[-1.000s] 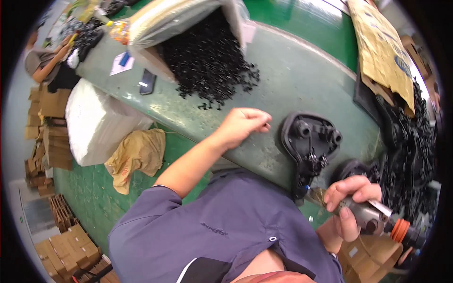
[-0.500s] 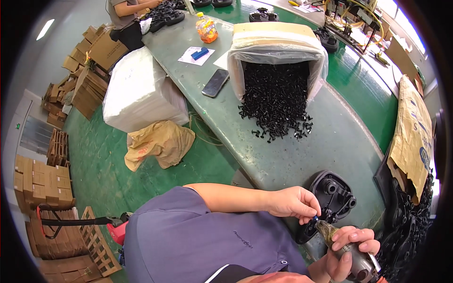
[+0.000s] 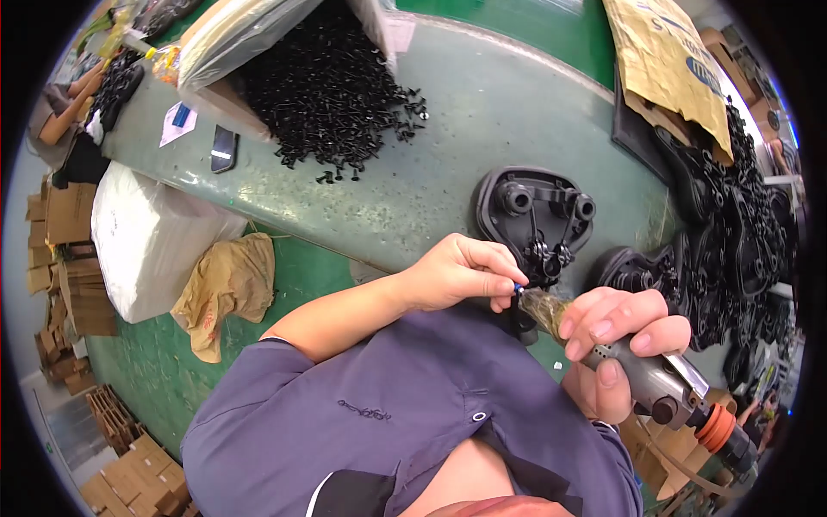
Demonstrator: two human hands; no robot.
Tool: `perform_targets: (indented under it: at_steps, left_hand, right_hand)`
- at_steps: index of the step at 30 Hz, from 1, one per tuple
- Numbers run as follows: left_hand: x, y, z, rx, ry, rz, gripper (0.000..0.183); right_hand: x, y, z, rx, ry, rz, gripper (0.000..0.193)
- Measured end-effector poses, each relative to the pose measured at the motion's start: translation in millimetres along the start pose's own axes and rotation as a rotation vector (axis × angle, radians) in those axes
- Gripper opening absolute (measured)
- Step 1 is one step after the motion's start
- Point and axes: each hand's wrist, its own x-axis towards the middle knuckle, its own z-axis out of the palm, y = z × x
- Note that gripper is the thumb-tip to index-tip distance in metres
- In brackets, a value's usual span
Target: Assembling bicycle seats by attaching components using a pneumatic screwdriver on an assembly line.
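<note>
My right hand (image 3: 622,332) is wrapped round a grey air screwdriver (image 3: 633,372), its nose covered in brownish tape and an orange ring near its rear end. At the tool's tip, my left hand (image 3: 465,274) is closed in a pinch on a small blue piece (image 3: 518,289); whether this belongs to the bit or is a loose fastener I cannot tell. Just beyond both hands, a black moulded plastic base (image 3: 495,226) with round sockets lies on the green-grey table (image 3: 431,207). Part of its near end is hidden behind my fingers and the tool.
A plastic-lined box (image 3: 228,65) lies tipped, spilling black screws (image 3: 332,108) onto the table. Left of it are a phone (image 3: 224,149) and a blue object (image 3: 181,115) on paper. More black plastic parts (image 3: 689,215) are heaped at right beside a brown paper sack (image 3: 676,65). Another person (image 3: 65,116) works far left.
The view has swung, so the table and box appear further left and higher. Both hands and the screwdriver stay together at its tip; the black base remains just beyond them.
</note>
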Motion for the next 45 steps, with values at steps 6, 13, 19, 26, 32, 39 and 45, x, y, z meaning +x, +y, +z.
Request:
perform_targets:
  at_steps: [6, 13, 19, 26, 32, 39, 45]
  left_hand:
    - [4, -6, 12, -0.228, -0.026, -0.170, 0.020]
    - [10, -7, 21, -0.049, 0.060, -0.014, 0.018]
    - [15, -9, 20, -0.032, 0.049, 0.046, 0.020]
    - [12, -8, 12, -0.066, -0.050, -0.233, 0.032]
    - [37, 30, -18, 1.498, 0.131, 0.869, 0.051]
    - [68, 11, -42, 1.521, 0.306, 0.616, 0.064]
    - [76, 8, -54, 1.465, 0.373, 0.794, 0.045]
  right_hand:
    - [-9, -2, -7, 0.024, 0.055, -0.030, 0.036]
    - [-10, 0, -13, 0.002, 0.075, -0.117, 0.037]
    - [-14, -2, -18, 0.020, 0.096, -0.131, 0.037]
    - [-18, -1, -22, 0.086, 0.121, -0.078, 0.036]
    - [-16, -9, -32, -0.131, 0.060, -0.153, 0.031]
    - [-12, 2, -31, -0.135, 0.047, -0.116, 0.037]
    - [-11, 4, -36, -0.142, -0.005, -0.060, 0.047]
